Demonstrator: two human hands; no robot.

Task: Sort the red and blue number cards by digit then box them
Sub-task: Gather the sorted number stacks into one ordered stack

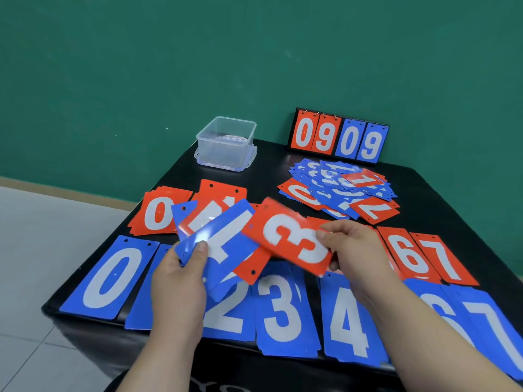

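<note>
Red 3 card pinched in right hand

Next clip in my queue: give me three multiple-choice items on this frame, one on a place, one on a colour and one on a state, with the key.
1. Where does the clear plastic box stand?
A. at the back of the black table, left of the flip scoreboard
B. on the floor
C. in the person's lap

2. What colour is the 3 card that the right hand holds?
A. blue
B. green
C. red

3. What is the left hand doing?
A. lying flat on the table
B. gripping a fan of cards with a blue 4 card on top
C. lifting the box

Key: 1 A, the box sits near the table's far edge, beside the scoreboard. 2 C, its white digit is on red. 3 B, the thumb presses on the blue 4 card.
</note>
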